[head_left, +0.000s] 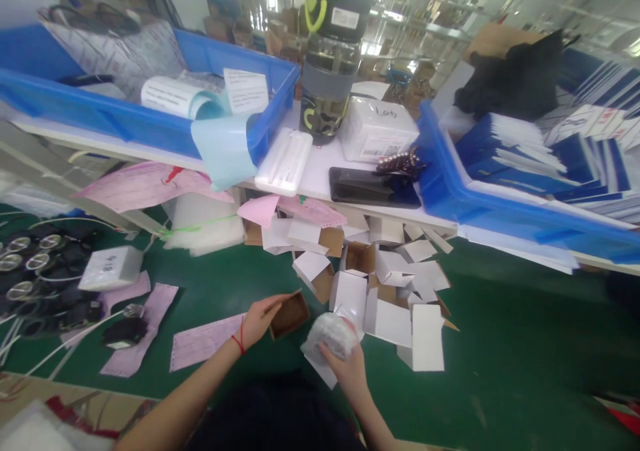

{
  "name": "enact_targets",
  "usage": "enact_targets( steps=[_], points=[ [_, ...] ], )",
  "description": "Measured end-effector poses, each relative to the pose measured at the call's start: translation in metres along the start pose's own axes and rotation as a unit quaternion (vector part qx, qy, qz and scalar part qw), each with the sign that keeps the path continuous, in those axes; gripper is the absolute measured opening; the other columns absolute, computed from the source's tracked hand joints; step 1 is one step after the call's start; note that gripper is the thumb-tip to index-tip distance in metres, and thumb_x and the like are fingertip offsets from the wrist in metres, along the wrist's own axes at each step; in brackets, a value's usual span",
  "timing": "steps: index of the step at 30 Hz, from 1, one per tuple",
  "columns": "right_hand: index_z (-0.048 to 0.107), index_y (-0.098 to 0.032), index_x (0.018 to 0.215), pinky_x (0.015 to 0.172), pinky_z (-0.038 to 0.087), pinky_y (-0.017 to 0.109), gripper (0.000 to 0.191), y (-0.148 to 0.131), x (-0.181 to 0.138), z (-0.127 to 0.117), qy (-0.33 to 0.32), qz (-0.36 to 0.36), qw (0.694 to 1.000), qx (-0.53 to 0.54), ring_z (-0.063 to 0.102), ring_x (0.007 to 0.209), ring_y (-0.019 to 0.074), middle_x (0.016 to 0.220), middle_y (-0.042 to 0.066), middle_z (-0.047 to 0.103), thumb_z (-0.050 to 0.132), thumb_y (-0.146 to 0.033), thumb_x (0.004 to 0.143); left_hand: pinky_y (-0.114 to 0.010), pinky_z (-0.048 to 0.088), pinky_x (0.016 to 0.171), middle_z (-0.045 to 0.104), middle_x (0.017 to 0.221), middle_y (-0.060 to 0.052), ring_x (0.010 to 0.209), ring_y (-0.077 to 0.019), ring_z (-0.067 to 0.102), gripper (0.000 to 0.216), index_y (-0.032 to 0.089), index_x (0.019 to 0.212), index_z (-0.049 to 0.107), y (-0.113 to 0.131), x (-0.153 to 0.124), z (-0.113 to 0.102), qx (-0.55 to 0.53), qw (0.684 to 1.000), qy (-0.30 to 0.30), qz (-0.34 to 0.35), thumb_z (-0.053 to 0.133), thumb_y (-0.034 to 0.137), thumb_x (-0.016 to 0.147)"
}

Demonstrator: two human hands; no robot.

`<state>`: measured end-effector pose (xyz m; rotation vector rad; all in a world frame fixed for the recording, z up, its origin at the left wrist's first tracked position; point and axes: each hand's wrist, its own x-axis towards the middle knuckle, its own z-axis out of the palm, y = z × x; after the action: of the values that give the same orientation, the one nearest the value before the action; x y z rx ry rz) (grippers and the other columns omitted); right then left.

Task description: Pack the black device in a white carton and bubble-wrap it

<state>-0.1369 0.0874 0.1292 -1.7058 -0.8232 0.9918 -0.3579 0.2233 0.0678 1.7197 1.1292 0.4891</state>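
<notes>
My left hand [261, 319], with a red string at its wrist, grips a small open box [290, 315] by its left side. The box's brown inside faces up and looks bare. In my right hand [347, 364] is a bundle in clear plastic wrap [330, 336], held just right of the box and apart from it. What lies inside the wrap is blurred. Below the bundle a white flap or sheet [323, 369] sticks out; I cannot tell if it is joined to it. Several open white boxes [349, 297] are heaped right behind my hands.
Pink printed slips [205, 341] and a black device with a cable [125, 331] lie on the green table [500, 371] at left. On the shelf stand blue bins [270, 71], a bottle [330, 71], a wrapped white box [377, 127] and a phone [373, 187].
</notes>
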Motion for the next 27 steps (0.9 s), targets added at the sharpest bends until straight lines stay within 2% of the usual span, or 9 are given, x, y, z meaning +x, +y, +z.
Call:
enact_targets(
  steps=[4, 7, 10, 12, 17, 19, 21, 23, 27],
  points=[
    [0.056, -0.021, 0.127, 0.098, 0.052, 0.045, 0.052, 0.008, -0.001, 0.036, -0.094, -0.315, 0.924, -0.194, 0.058, 0.116, 0.0273, 0.127, 0.014, 0.059, 0.067, -0.025, 0.076, -0.040, 0.051, 0.102, 0.072, 0.118, -0.008, 0.110, -0.0251, 0.066, 0.041, 0.015, 0.114, 0.072, -0.015, -0.028, -0.008, -0.111, 0.990, -0.072, -0.054, 0.049, 0.039, 0.089],
    [0.058, -0.023, 0.125, 0.096, 0.052, 0.044, 0.045, 0.026, -0.006, 0.064, -0.139, -0.431, 0.834, -0.317, 0.054, 0.116, 0.0269, 0.127, 0.013, 0.058, 0.055, -0.014, 0.081, -0.041, 0.049, 0.104, 0.073, 0.117, -0.009, 0.110, -0.0237, 0.066, 0.041, 0.014, 0.113, 0.072, -0.028, -0.038, -0.005, -0.127, 0.986, -0.091, -0.055, 0.045, 0.030, 0.087],
    [0.057, -0.026, 0.127, 0.094, 0.052, 0.046, 0.051, 0.035, -0.012, 0.085, -0.181, -0.405, 0.785, -0.432, 0.052, 0.113, 0.0287, 0.125, 0.012, 0.058, 0.054, -0.010, 0.079, -0.041, 0.044, 0.109, 0.071, 0.122, -0.007, 0.114, -0.0219, 0.064, 0.048, 0.017, 0.118, 0.070, -0.037, -0.044, -0.003, -0.078, 0.992, -0.095, -0.035, 0.042, 0.017, 0.079],
    [0.054, -0.025, 0.131, 0.094, 0.052, 0.045, 0.056, 0.033, -0.015, 0.096, -0.202, -0.348, 0.786, -0.469, 0.051, 0.112, 0.0292, 0.127, 0.013, 0.057, 0.058, -0.012, 0.077, -0.041, 0.043, 0.110, 0.071, 0.122, -0.007, 0.116, -0.0216, 0.062, 0.052, 0.019, 0.116, 0.070, -0.038, -0.049, -0.005, -0.016, 0.997, -0.068, -0.028, 0.042, 0.011, 0.073],
    [0.050, -0.015, 0.132, 0.089, 0.053, 0.046, 0.061, 0.023, -0.019, 0.120, -0.200, -0.235, 0.800, -0.515, 0.052, 0.106, 0.0308, 0.121, 0.017, 0.057, 0.067, -0.018, 0.074, -0.044, 0.052, 0.093, 0.069, 0.100, -0.013, 0.098, -0.0261, 0.064, 0.025, 0.013, 0.099, 0.065, -0.018, -0.078, -0.012, 0.160, 0.976, 0.122, -0.086, 0.048, 0.024, 0.084],
    [0.051, -0.014, 0.131, 0.085, 0.053, 0.045, 0.058, 0.026, -0.017, 0.128, -0.203, -0.233, 0.789, -0.531, 0.054, 0.104, 0.0306, 0.117, 0.018, 0.058, 0.067, -0.018, 0.076, -0.044, 0.054, 0.083, 0.065, 0.086, -0.010, 0.085, -0.0250, 0.062, 0.026, 0.015, 0.083, 0.061, -0.006, -0.096, -0.008, 0.218, 0.960, 0.169, -0.045, 0.043, 0.032, 0.091],
    [0.050, -0.016, 0.133, 0.083, 0.055, 0.043, 0.055, 0.031, -0.016, 0.131, -0.208, -0.238, 0.783, -0.535, 0.055, 0.104, 0.0298, 0.121, 0.017, 0.057, 0.063, -0.016, 0.079, -0.041, 0.055, 0.082, 0.064, 0.085, -0.009, 0.084, -0.0231, 0.062, 0.029, 0.017, 0.080, 0.060, -0.001, -0.112, 0.004, 0.246, 0.956, 0.156, 0.044, 0.039, 0.031, 0.094],
    [0.044, -0.016, 0.139, 0.083, 0.056, 0.042, 0.063, 0.036, -0.016, 0.129, -0.221, -0.235, 0.778, -0.539, 0.055, 0.108, 0.0300, 0.131, 0.018, 0.054, 0.062, -0.013, 0.079, -0.039, 0.055, 0.092, 0.066, 0.109, -0.012, 0.104, -0.0235, 0.063, 0.026, 0.016, 0.104, 0.063, -0.007, -0.121, 0.020, 0.267, 0.945, 0.136, 0.133, 0.042, 0.020, 0.089],
    [0.049, -0.013, 0.136, 0.089, 0.057, 0.043, 0.064, 0.017, -0.022, 0.103, -0.257, -0.249, 0.785, -0.505, 0.057, 0.115, 0.0319, 0.134, 0.019, 0.055, 0.068, -0.015, 0.075, -0.041, 0.052, 0.102, 0.064, 0.126, -0.015, 0.118, -0.0264, 0.060, 0.050, 0.013, 0.123, 0.062, -0.024, -0.112, 0.038, 0.360, 0.910, 0.100, 0.183, 0.040, 0.005, 0.079]
  ],
)
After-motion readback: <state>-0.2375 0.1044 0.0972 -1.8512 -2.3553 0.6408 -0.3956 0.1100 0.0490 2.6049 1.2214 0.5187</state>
